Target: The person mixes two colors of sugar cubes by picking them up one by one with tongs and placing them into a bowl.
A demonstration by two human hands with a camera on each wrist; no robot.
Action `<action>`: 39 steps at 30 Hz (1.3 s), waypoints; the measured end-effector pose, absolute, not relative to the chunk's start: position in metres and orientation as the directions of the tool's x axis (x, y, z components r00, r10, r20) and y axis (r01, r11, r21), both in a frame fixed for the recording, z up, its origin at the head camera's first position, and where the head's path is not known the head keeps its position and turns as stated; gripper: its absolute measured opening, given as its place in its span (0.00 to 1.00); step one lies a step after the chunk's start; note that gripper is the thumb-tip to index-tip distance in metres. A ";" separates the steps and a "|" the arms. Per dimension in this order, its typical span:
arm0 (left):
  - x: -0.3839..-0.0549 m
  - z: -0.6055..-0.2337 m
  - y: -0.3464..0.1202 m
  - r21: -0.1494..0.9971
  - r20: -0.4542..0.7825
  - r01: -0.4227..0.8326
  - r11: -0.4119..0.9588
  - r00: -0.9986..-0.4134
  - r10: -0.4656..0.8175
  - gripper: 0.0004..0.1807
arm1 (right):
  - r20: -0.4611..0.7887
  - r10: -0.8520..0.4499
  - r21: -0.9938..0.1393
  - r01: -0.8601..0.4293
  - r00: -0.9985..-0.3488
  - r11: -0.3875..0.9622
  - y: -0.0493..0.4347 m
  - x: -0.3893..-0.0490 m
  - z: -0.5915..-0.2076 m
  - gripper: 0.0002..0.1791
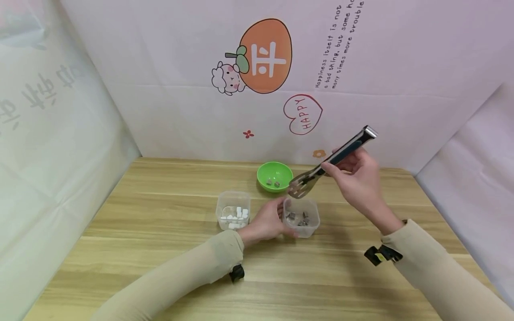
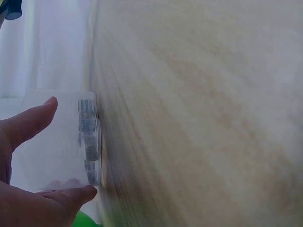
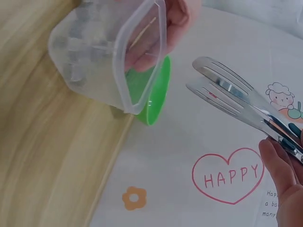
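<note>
My left hand (image 1: 267, 220) holds a clear plastic container (image 1: 302, 231) by its left side, thumb at the near side and fingers at the far side. Several small grey-brown cubes lie on its bottom. Above it, my right hand (image 1: 359, 180) grips metal serving tongs (image 1: 346, 149) with dark handle grips, slanting down to the left. Their slotted tips (image 3: 213, 80) stand a little apart, with nothing between them in the right wrist view. Behind the container sits a green bowl (image 1: 274, 167) with a few similar cubes in it.
Left of my left hand stands a second clear container (image 1: 234, 199) holding several small white pieces. All of it rests on a wood-grain table (image 1: 168, 249). A printed white sheet (image 1: 180, 120) rises behind the table, with more white sheeting at both sides.
</note>
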State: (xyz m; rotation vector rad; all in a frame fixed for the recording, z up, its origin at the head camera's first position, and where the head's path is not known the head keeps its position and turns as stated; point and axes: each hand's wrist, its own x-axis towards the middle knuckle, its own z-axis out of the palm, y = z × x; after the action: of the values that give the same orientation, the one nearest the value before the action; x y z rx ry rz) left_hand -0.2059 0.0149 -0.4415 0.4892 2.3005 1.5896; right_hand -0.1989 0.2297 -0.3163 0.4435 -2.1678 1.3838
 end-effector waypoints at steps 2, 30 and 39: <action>-0.206 -0.442 0.015 0.938 -0.049 0.110 0.327 -0.896 0.442 0.60 | 0.573 -0.007 -0.737 -0.519 -0.819 0.433 0.231 -0.194 -0.319 0.17; -0.203 -0.438 0.013 0.936 -0.042 0.120 0.330 -0.894 0.446 0.57 | 0.567 -0.075 -0.683 -0.519 -0.820 0.513 0.233 -0.189 -0.377 0.15; -0.205 -0.441 0.013 0.937 -0.033 0.128 0.326 -0.894 0.446 0.56 | 0.554 -0.091 -0.669 -0.507 -0.828 0.542 0.228 -0.194 -0.381 0.15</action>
State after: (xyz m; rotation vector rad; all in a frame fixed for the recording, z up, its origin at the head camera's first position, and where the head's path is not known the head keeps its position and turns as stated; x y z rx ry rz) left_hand -0.2047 0.0127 -0.4406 0.5167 2.3102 1.5912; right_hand -0.1939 0.2278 -0.3814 0.4849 -2.3229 1.2200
